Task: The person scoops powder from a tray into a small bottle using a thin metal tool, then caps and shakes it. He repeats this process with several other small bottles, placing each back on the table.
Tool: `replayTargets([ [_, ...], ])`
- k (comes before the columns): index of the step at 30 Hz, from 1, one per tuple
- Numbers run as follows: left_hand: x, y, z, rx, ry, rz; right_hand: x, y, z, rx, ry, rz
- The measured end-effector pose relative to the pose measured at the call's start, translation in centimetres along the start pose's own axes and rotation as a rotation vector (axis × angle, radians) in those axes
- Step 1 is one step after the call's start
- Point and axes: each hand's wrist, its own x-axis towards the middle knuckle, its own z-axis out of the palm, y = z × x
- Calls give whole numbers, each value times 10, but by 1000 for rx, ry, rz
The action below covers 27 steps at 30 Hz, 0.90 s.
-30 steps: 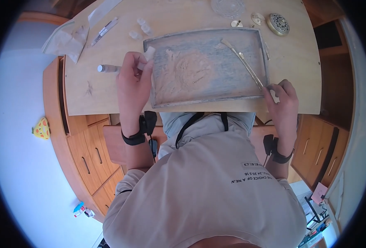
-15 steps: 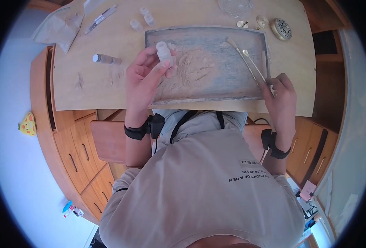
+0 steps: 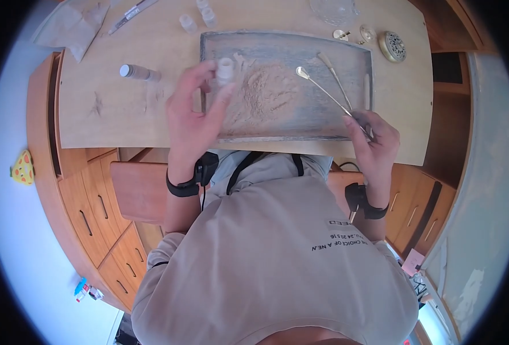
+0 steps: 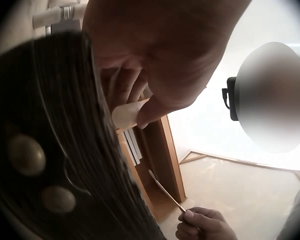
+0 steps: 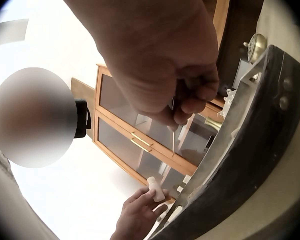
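Observation:
In the head view my left hand [image 3: 196, 115] holds a small white bottle [image 3: 225, 70] upright between thumb and fingers, over the left end of a grey wooden tray [image 3: 283, 138]. The right wrist view also shows the bottle [image 5: 156, 190], its narrow neck up. My right hand [image 3: 375, 141], at the tray's near right corner, pinches the handle of a thin metal spoon [image 3: 326, 95], whose small bowl points toward the tray's middle. Brownish powder [image 3: 269, 86] lies heaped in the tray. A flat-ended metal tool [image 3: 336, 77] leans at the right, its lower end by my right fingers.
Left of the tray lies a capped vial [image 3: 139, 73]. Small bottles [image 3: 188, 23], a pen [image 3: 131, 16] and a plastic bag [image 3: 73, 29] are farther back. A pierced brass lid [image 3: 393, 46] and a clear glass dish [image 3: 334, 8] stand at the back right.
My left hand has brought the bottle from the tray's left edge over the tray and turned it upright. My right hand has lifted the spoon, swinging its bowl leftward.

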Motion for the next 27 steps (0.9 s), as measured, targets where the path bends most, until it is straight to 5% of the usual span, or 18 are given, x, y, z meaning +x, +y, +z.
replayTargets([
  [2,2,-5,-10,122,97,34,-1,-2,3,-7,-11,-5],
  [5,-9,-22,-24,-110,148,-146,-3,1,8,31,-11,-37],
  [11,-13,-31,-40,255,98,-326,-5,4,16,80,-35,-147],
  [20,-16,-23,-38,400,80,-278,-10,2,19,157,-6,-269],
  [23,-18,3,-34,530,219,-50,-10,2,16,171,19,-314],
  [27,-33,46,-12,-98,-121,-115,-9,3,25,195,143,-469],
])
